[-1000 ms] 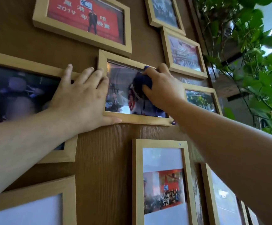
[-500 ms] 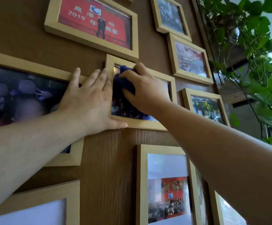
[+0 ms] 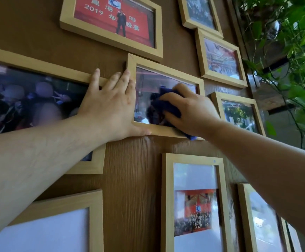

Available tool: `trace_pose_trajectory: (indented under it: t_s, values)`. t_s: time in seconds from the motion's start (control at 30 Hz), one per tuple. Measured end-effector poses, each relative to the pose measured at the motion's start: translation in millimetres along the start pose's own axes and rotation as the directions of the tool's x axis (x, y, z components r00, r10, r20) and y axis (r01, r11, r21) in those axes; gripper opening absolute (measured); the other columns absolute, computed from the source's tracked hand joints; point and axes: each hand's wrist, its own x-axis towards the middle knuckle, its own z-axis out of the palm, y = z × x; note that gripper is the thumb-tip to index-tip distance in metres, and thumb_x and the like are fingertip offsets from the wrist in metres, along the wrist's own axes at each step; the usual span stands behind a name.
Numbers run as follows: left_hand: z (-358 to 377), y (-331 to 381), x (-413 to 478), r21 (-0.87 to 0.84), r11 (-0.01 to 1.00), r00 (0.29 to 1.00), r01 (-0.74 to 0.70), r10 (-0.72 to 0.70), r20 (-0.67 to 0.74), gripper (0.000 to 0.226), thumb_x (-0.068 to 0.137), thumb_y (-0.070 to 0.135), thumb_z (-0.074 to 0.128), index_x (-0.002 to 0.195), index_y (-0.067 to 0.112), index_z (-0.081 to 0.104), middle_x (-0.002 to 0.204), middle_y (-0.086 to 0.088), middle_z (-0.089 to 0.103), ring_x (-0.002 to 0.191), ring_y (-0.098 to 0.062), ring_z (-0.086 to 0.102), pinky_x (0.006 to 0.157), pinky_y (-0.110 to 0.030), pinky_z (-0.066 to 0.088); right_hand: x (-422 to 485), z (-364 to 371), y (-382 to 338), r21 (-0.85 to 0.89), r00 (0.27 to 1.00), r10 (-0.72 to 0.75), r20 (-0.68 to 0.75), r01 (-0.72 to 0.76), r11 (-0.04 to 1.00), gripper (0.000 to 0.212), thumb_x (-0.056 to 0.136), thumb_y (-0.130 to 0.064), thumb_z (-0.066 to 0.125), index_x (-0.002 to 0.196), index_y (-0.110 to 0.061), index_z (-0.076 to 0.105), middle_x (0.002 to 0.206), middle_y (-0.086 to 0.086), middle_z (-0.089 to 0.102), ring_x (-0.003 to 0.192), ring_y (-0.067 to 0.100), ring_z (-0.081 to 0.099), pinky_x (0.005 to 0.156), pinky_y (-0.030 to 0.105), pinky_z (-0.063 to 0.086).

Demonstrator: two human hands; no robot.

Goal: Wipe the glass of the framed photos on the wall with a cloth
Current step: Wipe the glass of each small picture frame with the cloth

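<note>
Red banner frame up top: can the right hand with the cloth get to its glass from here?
Probably yes. The right hand and cloth sit on the middle frame just below the red banner frame; nothing lies between them.

— Where's your left hand point(image 3: 109, 108)?

— Flat and spread, palm forward, arm stretched up from the lower left. My fingers point(image 3: 114, 80) point up, close together; my thumb lies out sideways to the right, low down.

— And your right hand point(image 3: 191, 113)?

— Reaching in from the lower right, forearm bare, wrist bent a little. My fingers there curl leftward, closed on a cloth point(image 3: 166, 102), knuckles up, back of the hand towards me. The two hands are near each other, not touching.
</note>
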Motion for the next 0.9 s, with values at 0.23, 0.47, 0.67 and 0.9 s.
trace_pose_trajectory:
  t_s: [0.23, 0.47, 0.67, 0.9]
  values:
    - [-2.0, -0.5, 0.5, -0.001, 1.000, 1.000, -0.007, 0.007, -0.009, 0.128, 0.053, 0.095, 0.026, 0.147, 0.010, 0.005, 0.159, -0.011, 0.005, 0.145, -0.025, 0.007, 0.114, -0.060, 0.007, 5.0, -10.9, -16.6, 0.062, 0.982, -0.175, 0.074, 0.170, 0.983, 0.040, 0.089, -0.044, 0.048, 0.124, -0.025, 0.051, 0.119, 0.009, 0.048, 0.081, 0.017, 0.049, 0.060, 0.030, 0.046]
    - [-5.7, 2.0, -0.6, 0.031, 0.999, 1.000, 0.010, -0.009, -0.007, 0.131, 0.049, 0.095, 0.016, 0.146, 0.007, 0.008, 0.159, -0.012, 0.008, 0.144, -0.025, 0.010, 0.114, -0.060, 0.009, -59.1, -20.9, 48.8, -0.105, 0.955, 0.037, 0.294, -0.007, 0.994, 0.038, 0.085, -0.040, 0.054, 0.120, -0.026, 0.054, 0.117, 0.008, 0.048, 0.076, 0.027, 0.056, 0.058, 0.038, 0.051]
    - [-9.2, 4.3, -2.0, 0.053, 0.999, 1.000, 0.008, -0.009, 0.026, 0.131, 0.050, 0.095, 0.018, 0.145, 0.006, 0.007, 0.159, -0.013, 0.006, 0.144, -0.026, 0.008, 0.114, -0.060, 0.010, -49.2, -11.7, 24.7, -0.069, 0.979, 0.073, 0.190, -0.061, 0.996, 0.036, 0.086, -0.040, 0.052, 0.120, -0.028, 0.051, 0.114, 0.005, 0.048, 0.074, 0.022, 0.052, 0.055, 0.034, 0.047]
    - [-15.1, 6.6, -9.5, 0.106, 0.989, 0.995, -0.105, 0.104, 0.008, 0.118, 0.062, 0.089, 0.015, 0.145, 0.004, 0.013, 0.158, -0.016, 0.008, 0.145, -0.027, 0.005, 0.114, -0.059, 0.009, -27.5, -12.5, -6.2, 0.092, 0.998, 0.007, 0.066, -0.013, 0.996, 0.038, 0.088, -0.043, 0.051, 0.123, -0.028, 0.049, 0.118, 0.003, 0.048, 0.078, 0.010, 0.044, 0.057, 0.020, 0.034]
